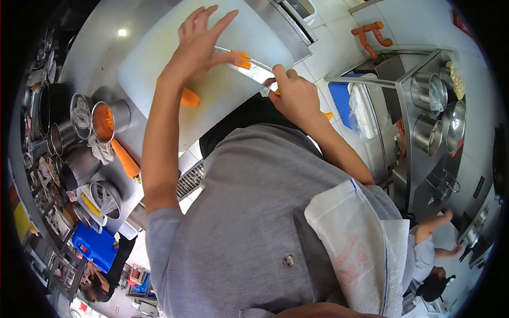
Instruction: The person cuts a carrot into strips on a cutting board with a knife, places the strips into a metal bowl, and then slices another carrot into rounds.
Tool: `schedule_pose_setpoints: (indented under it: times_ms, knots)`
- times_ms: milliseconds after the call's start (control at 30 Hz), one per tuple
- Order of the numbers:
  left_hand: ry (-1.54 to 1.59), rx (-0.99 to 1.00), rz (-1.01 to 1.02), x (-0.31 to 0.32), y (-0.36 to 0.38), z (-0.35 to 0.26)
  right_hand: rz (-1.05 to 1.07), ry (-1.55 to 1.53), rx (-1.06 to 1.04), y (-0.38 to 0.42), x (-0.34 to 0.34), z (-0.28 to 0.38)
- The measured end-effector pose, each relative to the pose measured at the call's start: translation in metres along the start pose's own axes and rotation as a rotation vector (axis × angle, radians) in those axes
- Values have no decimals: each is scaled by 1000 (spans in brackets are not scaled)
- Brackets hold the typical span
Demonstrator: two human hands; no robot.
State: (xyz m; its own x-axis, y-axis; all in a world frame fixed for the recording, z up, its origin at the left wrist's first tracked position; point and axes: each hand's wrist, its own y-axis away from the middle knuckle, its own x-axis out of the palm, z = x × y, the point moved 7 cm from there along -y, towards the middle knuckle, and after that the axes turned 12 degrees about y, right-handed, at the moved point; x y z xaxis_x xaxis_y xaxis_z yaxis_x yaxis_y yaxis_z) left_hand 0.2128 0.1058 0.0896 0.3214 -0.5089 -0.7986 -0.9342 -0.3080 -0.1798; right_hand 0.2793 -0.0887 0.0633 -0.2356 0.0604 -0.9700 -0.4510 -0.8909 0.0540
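Right hand (294, 95), one: fingers closed around the handle of a knife (259, 71). Left hand (199, 45), one: open, fingers spread, thumb beside the blade; contact with it cannot be told. Orange slices (241, 59), apparently carrot: thin, moist-looking, at the bright flat of the blade.

Handling note, by judgement: a steady wrist and a level blade suit slices this thin; the left thumb is best kept to the flat, clear of the edge, and fingertips curled when near it.

Carrot chunk (190, 98), one: blunt, smooth-sided, lying on the board near the left forearm. Cutting board (154, 58): broad, pale, matt, rounded corners, faintly yellowed. Tabletop (98, 55): brushed metal, reflective. Long carrot (125, 159), one: tapered, beside the board. Steel pot (123, 115), cylindrical: orange shreds (108, 124) inside, fine and loose.
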Motion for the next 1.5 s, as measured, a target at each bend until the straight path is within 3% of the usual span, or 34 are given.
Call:
schedule_pose_setpoints:
  times_ms: [33,100,233,433,567,633,667,700,733,767,800,867,1000,1167,1333,1500]
  knots:
    - [-9,3,3,6,-7,9,-18,-10,-21,1,1,0]
    - [-67,58,275,40,-15,28,-46,10,-33,1,2,0]
    - [-72,102,334,62,-24,35,-135,67,-40,5,4,0]
    - [-137,166,303,74,-33,39,-98,98,-46,14,18,1]
    - [-176,218,152,49,-39,35,-66,51,-59,23,6,-2]
    - [-166,207,89,24,-39,27,37,-136,-83,30,4,-11]
    - [157,18,-163,-7,-33,32,38,-138,-83,32,2,-20]
    - [480,-173,-413,-28,-20,42,130,-351,-14,36,7,-33]
    - [479,-174,-413,-25,-10,33,224,-562,54,40,11,-44]
    - [513,-298,-519,-15,6,31,390,-814,238,44,18,-56]
    - [543,-422,-629,-1,20,33,396,-810,226,44,19,-64]
    - [332,-212,-538,43,22,11,462,-1070,420,47,39,-86]
    - [151,-249,-491,101,13,-10,546,-1003,370,39,58,-67]
    - [122,-331,-449,112,17,2,603,-982,278,26,75,-22]
    - [202,-314,-588,82,32,12,506,-905,206,8,50,10]
    - [97,-360,-890,-33,80,44,583,-942,-124,-42,26,100]
